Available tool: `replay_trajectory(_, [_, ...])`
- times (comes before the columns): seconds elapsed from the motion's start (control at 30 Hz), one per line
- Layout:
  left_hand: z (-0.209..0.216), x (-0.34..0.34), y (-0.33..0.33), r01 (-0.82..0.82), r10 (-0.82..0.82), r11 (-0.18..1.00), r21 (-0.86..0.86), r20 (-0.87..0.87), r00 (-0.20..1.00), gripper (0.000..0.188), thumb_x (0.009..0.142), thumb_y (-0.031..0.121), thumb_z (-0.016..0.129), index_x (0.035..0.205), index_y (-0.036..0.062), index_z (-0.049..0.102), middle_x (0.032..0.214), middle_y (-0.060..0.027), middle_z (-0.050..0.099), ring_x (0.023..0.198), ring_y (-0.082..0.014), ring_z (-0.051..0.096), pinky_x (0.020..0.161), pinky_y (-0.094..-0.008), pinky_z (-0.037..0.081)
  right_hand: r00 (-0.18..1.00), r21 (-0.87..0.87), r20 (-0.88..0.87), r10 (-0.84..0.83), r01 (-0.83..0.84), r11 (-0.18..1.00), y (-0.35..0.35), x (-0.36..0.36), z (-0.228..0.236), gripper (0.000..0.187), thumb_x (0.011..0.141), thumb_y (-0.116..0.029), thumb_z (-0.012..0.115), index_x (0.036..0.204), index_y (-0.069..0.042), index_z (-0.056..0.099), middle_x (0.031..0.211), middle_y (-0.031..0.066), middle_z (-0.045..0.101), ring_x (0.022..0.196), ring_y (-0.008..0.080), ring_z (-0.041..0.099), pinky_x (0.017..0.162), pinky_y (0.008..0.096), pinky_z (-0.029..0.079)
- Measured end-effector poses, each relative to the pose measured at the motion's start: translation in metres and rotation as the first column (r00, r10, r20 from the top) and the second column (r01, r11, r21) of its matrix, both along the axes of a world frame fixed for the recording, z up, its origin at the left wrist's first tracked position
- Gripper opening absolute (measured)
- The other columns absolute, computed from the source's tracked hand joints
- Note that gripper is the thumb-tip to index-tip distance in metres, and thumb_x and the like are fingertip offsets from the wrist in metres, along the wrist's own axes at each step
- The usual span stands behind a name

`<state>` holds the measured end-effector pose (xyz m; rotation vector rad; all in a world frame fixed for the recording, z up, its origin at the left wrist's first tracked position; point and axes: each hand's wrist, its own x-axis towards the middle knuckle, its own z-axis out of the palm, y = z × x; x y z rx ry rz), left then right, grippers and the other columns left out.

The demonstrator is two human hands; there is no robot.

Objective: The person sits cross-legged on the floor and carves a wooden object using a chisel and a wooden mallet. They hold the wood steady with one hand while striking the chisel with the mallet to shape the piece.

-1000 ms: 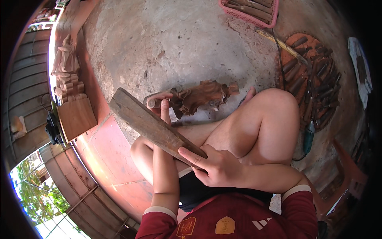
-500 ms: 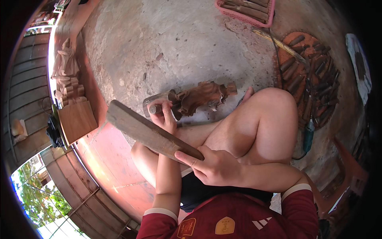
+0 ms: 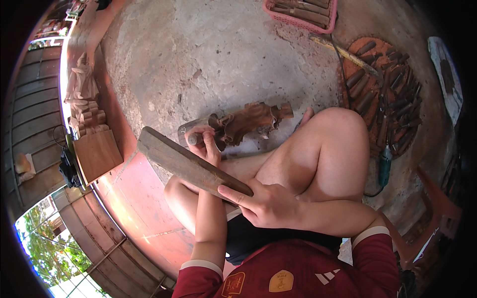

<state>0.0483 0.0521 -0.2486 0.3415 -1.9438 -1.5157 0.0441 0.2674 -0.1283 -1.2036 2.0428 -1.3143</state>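
Observation:
My left hand [image 3: 208, 147] is closed around a chisel [image 3: 195, 139], whose round handle end points up toward me; its blade is hidden. Just beyond that hand a dark brown wood carving [image 3: 248, 122] with wavy folds lies on its side on the concrete, its flat base to the left. In my right hand [image 3: 273, 204] is the narrow end of a long flat wooden mallet [image 3: 191, 164]. The mallet slants up and left across my left forearm, its wide end in the air near the chisel handle.
Many dark-handled carving tools [image 3: 365, 102] lie on a round reddish mat at right, beside a teal power tool [image 3: 384, 169] and a yellow-handled tool [image 3: 343, 52]. A pink basket [image 3: 298, 20] of tools stands at the far side. Another carved figure [image 3: 82, 89] lies at left.
The wide end of the mallet has shifted slightly right and down. My left hand keeps its hold on the chisel, and the carving stays in place.

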Motion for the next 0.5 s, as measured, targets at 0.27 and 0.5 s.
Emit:
replay_trajectory(0.27, [0.001,-0.001,0.005,0.063,-0.063,0.998,-0.005,0.027,0.998,0.016,0.101,0.014,0.057,0.102,0.0041,0.044,0.086,-0.0088,0.054,0.078,-0.0162,0.051,0.076,-0.0303,0.045,0.999,-0.007,0.04,-0.007,0.007,1.0,-0.001,0.002,-0.003,0.066,0.081,-0.011,0.067,0.144,-0.023,0.051,0.086,0.0138,0.06,0.057,0.0275,0.062,0.046,0.0374,0.053])
replay_trajectory(0.5, [0.004,-0.002,0.011,0.063,-0.062,0.998,-0.032,0.031,0.998,0.016,0.1,0.014,0.057,0.101,0.0035,0.045,0.084,-0.009,0.054,0.077,-0.0164,0.051,0.076,-0.0314,0.045,1.0,0.001,-0.025,-0.009,0.009,1.0,0.0,-0.001,0.001,0.064,0.082,-0.012,0.067,0.143,-0.023,0.052,0.085,0.0128,0.06,0.055,0.026,0.061,0.046,0.0364,0.053])
